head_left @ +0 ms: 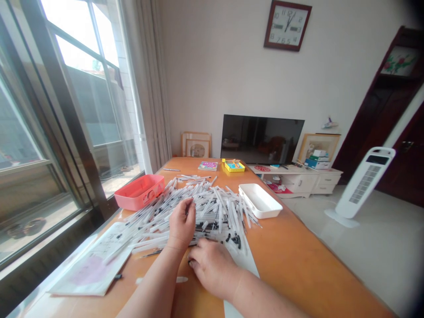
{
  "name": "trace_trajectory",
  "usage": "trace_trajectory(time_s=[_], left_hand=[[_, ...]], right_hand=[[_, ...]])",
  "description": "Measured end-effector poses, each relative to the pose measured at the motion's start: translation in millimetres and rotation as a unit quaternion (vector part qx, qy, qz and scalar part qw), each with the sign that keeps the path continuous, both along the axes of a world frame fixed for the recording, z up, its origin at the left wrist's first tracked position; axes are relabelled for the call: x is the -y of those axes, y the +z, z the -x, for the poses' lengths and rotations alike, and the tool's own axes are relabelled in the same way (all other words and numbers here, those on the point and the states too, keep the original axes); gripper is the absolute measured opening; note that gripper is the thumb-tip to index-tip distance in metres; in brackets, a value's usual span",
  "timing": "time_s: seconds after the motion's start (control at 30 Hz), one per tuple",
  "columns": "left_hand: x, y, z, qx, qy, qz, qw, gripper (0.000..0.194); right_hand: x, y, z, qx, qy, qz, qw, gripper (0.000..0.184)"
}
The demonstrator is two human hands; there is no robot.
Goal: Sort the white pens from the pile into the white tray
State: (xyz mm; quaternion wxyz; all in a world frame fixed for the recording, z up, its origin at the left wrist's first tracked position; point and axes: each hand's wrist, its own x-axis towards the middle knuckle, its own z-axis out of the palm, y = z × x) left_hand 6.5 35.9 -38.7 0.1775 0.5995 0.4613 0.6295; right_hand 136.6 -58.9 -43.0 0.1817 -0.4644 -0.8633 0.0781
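Note:
A wide heap of translucent white pen barrels (154, 218) and black pen parts covers the middle of the table. My left hand (183, 222) is over the near side of this heap, fingers curled in; anything inside them is hidden. Lower and to the right, my right hand (212, 265) rests close to the tabletop with bent, closed fingers. A dark bit shows at its fingertips, too small to name. Several black pen caps (236, 240) lie just beyond my right hand. Under my left forearm, a pale pen part (181, 279) lies on the wood.
A pink basket (127, 201) stands left of the heap, a white basket (265, 215) right of it. A paper packet (94, 269) lies at the near left. A yellow box (234, 169), a booklet (208, 166) and a pen (171, 170) are at the far end of the wooden table (298, 260).

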Motion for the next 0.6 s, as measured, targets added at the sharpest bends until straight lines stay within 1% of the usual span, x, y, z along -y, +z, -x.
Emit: trace_trajectory(time_s=[0.07,0.13,0.2,0.27,0.3,0.33,0.4,0.43,0.53,0.57,0.6], left_hand=[[-0.8,-0.8,-0.8,-0.012,-0.011,0.010,1.000,0.025],[-1.1,-1.3,-2.0,-0.010,-0.026,0.024,0.999,0.026],[-0.7,-1.2,-4.1,0.003,-0.045,0.040,0.998,0.028],[1.0,-0.2,-7.6,0.018,-0.068,0.052,0.996,0.028],[2.4,0.8,-9.9,0.024,-0.080,0.057,0.995,0.028],[4.3,2.2,-12.6,0.028,-0.096,0.062,0.993,0.027],[9.2,5.4,-18.3,0.030,-0.125,0.073,0.989,0.026],[12.0,7.1,-21.1,0.023,-0.138,0.080,0.987,0.026],[20.4,10.6,-28.0,-0.013,-0.157,0.092,0.983,0.026],[22.9,11.1,-29.6,-0.023,-0.159,0.091,0.983,0.025],[25.2,11.3,-30.8,-0.031,-0.161,0.090,0.982,0.025]], right_hand=[[-1.1,-0.9,-0.5,-0.012,-0.003,0.003,1.000,0.020],[-2.7,0.7,-3.4,-0.053,-0.009,0.011,0.999,0.014],[-5.8,5.1,-10.3,-0.129,-0.029,0.020,0.991,0.009],[-10.4,11.8,-22.0,-0.239,-0.059,0.050,0.968,0.008],[-13.2,15.7,-29.4,-0.303,-0.071,0.080,0.947,0.007],[-16.1,19.7,-37.5,-0.372,-0.079,0.124,0.917,0.009],[-21.7,27.6,-54.3,-0.496,-0.090,0.206,0.838,0.021],[-24.2,31.0,-62.4,-0.542,-0.088,0.231,0.803,0.024],[-29.9,37.6,-81.0,-0.655,-0.076,0.272,0.701,0.030],[-31.3,38.5,-85.0,-0.681,-0.073,0.280,0.672,0.031],[-32.5,38.9,-87.9,-0.701,-0.070,0.287,0.649,0.032]])
